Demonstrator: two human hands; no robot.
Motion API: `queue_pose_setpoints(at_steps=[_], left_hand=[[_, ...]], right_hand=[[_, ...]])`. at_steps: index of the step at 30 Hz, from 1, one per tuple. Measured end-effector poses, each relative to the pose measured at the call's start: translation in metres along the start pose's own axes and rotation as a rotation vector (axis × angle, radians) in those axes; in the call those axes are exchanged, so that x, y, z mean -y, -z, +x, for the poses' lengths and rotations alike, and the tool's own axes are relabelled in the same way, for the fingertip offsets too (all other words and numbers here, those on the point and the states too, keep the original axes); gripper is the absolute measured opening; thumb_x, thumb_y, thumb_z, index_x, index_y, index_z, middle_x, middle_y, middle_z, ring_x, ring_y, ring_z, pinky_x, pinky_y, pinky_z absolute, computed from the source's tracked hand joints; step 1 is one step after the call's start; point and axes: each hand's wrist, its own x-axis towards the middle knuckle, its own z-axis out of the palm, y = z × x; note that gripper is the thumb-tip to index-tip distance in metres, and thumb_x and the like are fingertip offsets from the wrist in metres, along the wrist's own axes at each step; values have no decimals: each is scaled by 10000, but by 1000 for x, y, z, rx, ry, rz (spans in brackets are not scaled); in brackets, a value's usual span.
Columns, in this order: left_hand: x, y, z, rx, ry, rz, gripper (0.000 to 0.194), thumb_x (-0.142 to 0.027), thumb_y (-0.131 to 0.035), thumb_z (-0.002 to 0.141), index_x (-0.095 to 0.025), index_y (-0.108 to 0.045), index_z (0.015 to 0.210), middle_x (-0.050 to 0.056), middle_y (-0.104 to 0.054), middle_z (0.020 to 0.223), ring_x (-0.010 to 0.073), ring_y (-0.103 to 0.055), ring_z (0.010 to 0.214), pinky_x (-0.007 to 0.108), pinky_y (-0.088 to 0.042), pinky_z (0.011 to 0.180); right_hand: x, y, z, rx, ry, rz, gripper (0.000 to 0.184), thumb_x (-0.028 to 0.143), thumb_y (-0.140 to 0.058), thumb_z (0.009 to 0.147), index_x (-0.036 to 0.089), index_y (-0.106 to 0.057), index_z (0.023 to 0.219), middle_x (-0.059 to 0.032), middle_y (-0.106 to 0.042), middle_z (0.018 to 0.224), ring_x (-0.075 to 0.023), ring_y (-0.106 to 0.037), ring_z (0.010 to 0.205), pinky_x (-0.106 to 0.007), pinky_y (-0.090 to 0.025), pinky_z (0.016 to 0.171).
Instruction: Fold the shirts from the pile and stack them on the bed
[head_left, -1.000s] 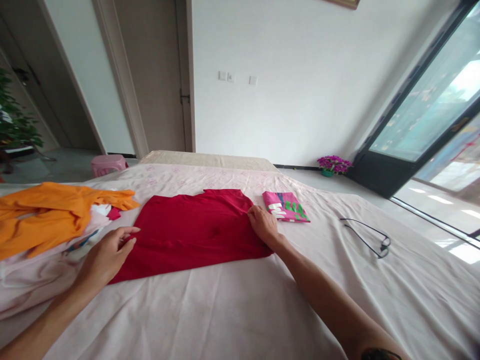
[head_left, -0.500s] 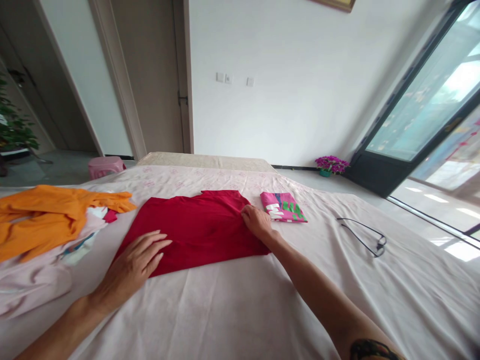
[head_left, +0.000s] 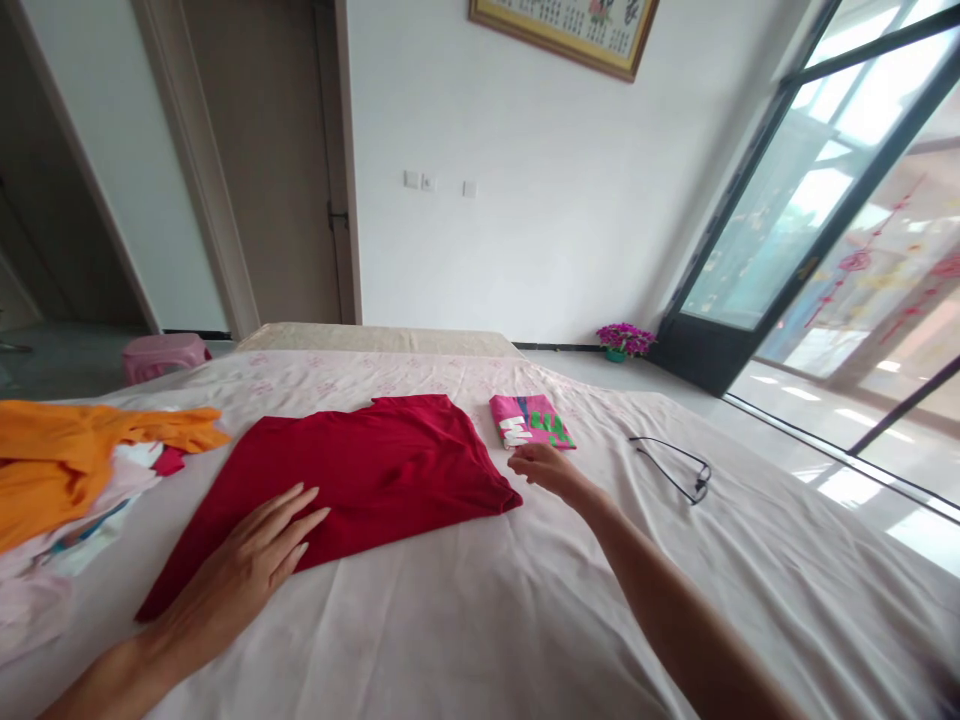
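Observation:
A red garment (head_left: 360, 460), folded into a broad flat shape, lies on the pale bed cover (head_left: 420, 640). My left hand (head_left: 262, 550) rests flat on its near left part, fingers stretched out. Just off the garment's right edge is my right hand (head_left: 547, 470), its fingers curled together and nothing visible in them. Right behind that hand sits a small folded pink cloth (head_left: 534, 425) with white and green print; the hand overlaps its near edge in view. I cannot tell whether they touch.
An orange garment (head_left: 56, 460) tops a loose pile of clothes at the left. Glasses (head_left: 679, 465) lie on the cover at the right. Beyond the bed are a pink stool (head_left: 166, 355), purple flowers (head_left: 626, 338) and a glass door (head_left: 772, 240).
My right hand has come off the red garment's right edge and moved a little outward. The garment's left end now reaches nearer me. The view has tilted up and turned right.

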Motion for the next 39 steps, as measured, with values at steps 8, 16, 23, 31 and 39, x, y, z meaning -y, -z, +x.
queue_pose_setpoints(at_steps=[8,16,23,31,39], left_hand=[[-106,-9,67,120,-273,-199,445,-339,-447,978,-314,-504,1418,17,-550,1454,195,-455,1382,391,-408,1151],[-126,-45,75,233,-197,-139,606,-547,-387,964,-306,-345,1519,81,-324,1601,278,-259,1489,502,-222,1202],[-129,-31,109,155,66,-250,386,-357,-353,1004,-266,-696,1153,57,-690,1245,191,-611,1180,331,-435,1026],[-126,-56,188,72,326,-127,369,-344,-603,885,-165,-624,1207,157,-668,1171,293,-591,1125,416,-435,941],[-113,-95,207,-3,407,-127,176,-267,-459,964,-204,-556,1097,84,-668,1117,201,-646,973,306,-471,757]], right_hand=[[-20,-14,-34,44,95,102,342,398,-691,771,220,-723,1061,-29,-649,950,-134,-569,725,-242,-436,640],[-18,-29,-34,-26,146,-177,250,374,-559,873,194,-676,745,-15,-624,823,-142,-555,733,-239,-367,650],[-14,-22,-41,7,124,-232,229,332,-524,882,201,-643,737,-7,-624,841,-135,-550,746,-237,-340,658],[-10,-35,-47,-115,151,-215,200,395,-590,889,223,-663,819,-18,-614,951,-148,-569,853,-240,-375,718],[-16,-33,-46,-83,234,-251,262,389,-565,931,201,-649,768,-17,-623,893,-141,-569,843,-246,-382,759]])
